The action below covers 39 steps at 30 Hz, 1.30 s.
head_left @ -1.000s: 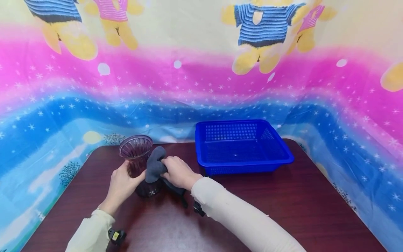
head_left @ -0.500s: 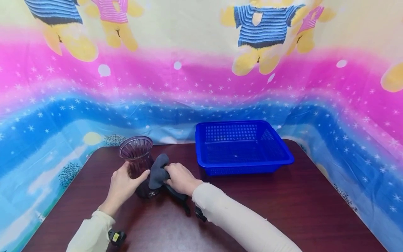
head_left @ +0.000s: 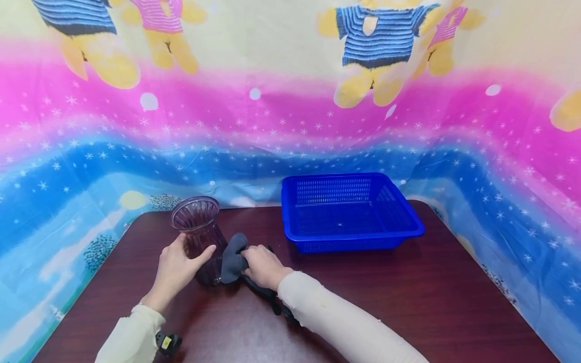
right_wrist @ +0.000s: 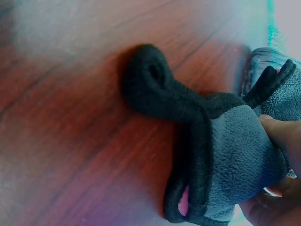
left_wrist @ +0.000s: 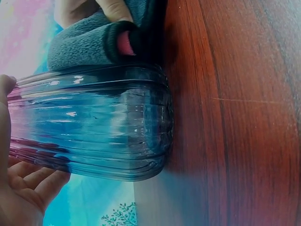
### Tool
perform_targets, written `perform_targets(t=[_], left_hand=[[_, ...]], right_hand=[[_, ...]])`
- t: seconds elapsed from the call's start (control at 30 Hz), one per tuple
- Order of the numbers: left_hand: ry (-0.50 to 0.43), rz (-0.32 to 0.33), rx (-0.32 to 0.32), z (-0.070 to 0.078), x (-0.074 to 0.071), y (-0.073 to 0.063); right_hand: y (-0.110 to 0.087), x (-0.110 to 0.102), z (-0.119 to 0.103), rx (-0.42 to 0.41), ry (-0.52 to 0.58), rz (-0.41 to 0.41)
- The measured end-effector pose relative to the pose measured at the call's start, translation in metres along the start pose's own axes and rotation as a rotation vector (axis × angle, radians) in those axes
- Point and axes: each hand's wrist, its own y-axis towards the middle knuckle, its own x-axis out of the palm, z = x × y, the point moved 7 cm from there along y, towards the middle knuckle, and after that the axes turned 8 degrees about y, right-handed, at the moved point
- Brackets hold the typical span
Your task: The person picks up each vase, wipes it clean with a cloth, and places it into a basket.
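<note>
A ribbed, purple-tinted glass vase [head_left: 195, 217] with a flared rim stands on the left part of the table. My left hand [head_left: 174, 267] grips it around the middle, thumb on the near side and fingers behind, as the left wrist view also shows on the glass vase [left_wrist: 94, 117]. My right hand [head_left: 263, 267] pinches a bunched grey cloth [head_left: 233, 259] against the vase's lower right side. In the right wrist view the cloth [right_wrist: 244, 155] has black edging and a trace of pink inside a fold. Part of it hangs down to the tabletop.
A blue plastic basket [head_left: 354, 242] with perforated walls stands at the back of the dark red-brown table [head_left: 386, 302], right of the vase. A printed curtain [head_left: 272, 116] with bears and snowflakes hangs round the table's back and sides.
My right hand has slid the cloth down the vase's right side, toward its base and slightly rightward. The left hand and the vase have stayed nearly still.
</note>
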Motion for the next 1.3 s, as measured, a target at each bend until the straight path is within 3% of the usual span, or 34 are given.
perform_targets(t=[0.9,1.3], left_hand=[[-0.02,-0.034,-0.011,0.001,0.0,-0.001],[-0.019,-0.029,-0.007,0.002,-0.001,0.0]], right_hand=[[0.0,0.004,0.002,0.001,-0.012,-0.016],[0.006,-0.009,-0.001,-0.012,0.022,-0.025]])
